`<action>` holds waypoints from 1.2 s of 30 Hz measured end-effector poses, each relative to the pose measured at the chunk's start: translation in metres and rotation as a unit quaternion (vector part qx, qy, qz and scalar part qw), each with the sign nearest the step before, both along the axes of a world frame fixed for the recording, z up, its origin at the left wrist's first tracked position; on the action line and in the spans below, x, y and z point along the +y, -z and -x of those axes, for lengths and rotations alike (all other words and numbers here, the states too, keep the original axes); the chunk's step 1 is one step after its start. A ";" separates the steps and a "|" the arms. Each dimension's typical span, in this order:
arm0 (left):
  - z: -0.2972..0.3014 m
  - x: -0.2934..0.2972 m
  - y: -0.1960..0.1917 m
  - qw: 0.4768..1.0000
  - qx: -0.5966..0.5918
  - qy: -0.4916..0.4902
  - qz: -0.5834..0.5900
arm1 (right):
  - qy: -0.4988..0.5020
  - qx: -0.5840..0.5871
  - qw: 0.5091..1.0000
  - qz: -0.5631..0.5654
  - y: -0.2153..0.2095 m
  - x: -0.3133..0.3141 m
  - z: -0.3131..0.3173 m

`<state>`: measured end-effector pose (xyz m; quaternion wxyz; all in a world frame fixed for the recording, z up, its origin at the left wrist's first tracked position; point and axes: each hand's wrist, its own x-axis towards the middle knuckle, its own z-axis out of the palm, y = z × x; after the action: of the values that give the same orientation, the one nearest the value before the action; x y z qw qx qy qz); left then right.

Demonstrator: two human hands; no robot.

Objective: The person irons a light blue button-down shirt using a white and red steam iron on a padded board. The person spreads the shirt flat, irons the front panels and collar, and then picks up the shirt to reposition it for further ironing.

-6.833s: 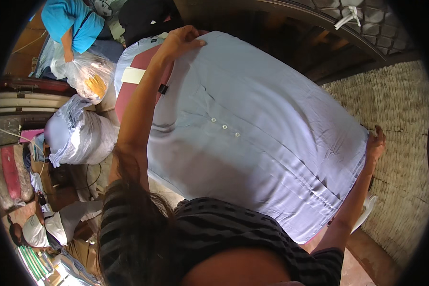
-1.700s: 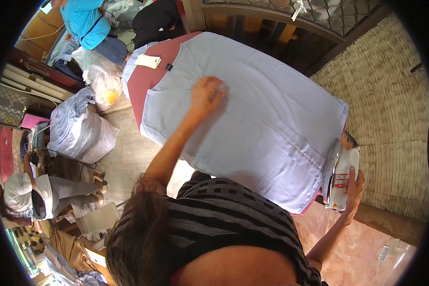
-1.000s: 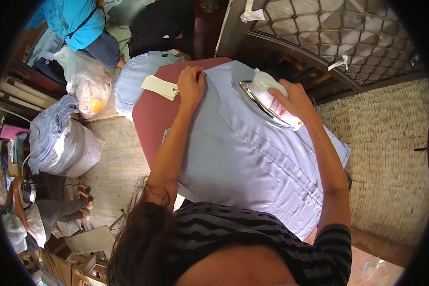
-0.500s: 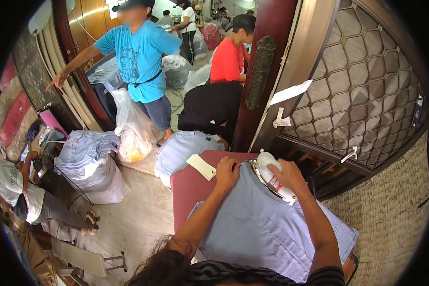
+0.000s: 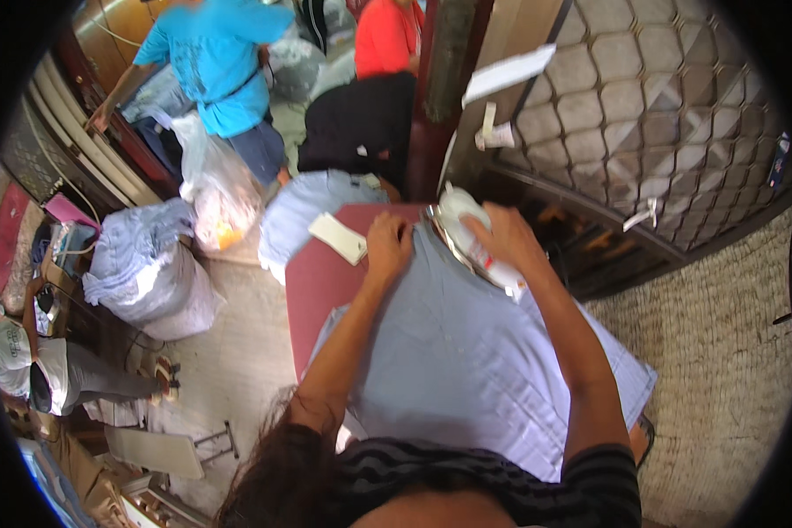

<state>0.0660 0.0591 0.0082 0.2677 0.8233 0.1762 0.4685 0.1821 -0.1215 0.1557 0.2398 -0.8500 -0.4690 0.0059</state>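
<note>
While a grille door (image 5: 642, 106) stands ahead of us to the right, the maroon board (image 5: 312, 282) lies before us, a stuffed sack (image 5: 180, 304) well apart on its left. Our blue shirt (image 5: 449, 361) spreads over the board, leaving its left bare. At the shirt's far end is the iron (image 5: 495, 267). Our right hand (image 5: 507, 236) is closed round its handle; our left hand (image 5: 387, 248) rests just left of it, fingers bent at the shirt's edge, and we cannot tell whether they pinch it. Cream tags (image 5: 338, 238) lie beside that hand.
</note>
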 end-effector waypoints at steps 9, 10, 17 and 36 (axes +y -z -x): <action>0.010 -0.002 0.007 0.997 0.036 0.024 0.057 | 0.037 0.049 0.996 0.072 0.011 -0.016 0.002; 0.010 -0.003 0.006 0.998 0.038 0.022 0.055 | 0.034 0.046 0.996 0.067 0.012 -0.020 0.001; 0.000 -0.007 -0.003 0.990 0.107 0.042 0.077 | 0.038 0.030 0.996 0.073 0.016 0.004 -0.015; 0.063 -0.052 -0.046 0.976 0.017 0.215 0.024 | -0.059 0.016 0.996 0.071 0.024 0.007 -0.003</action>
<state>0.0032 0.0075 0.0546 0.3787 0.8432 0.0109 0.3813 0.1853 -0.1147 0.1314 0.1856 -0.8353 -0.5133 0.0664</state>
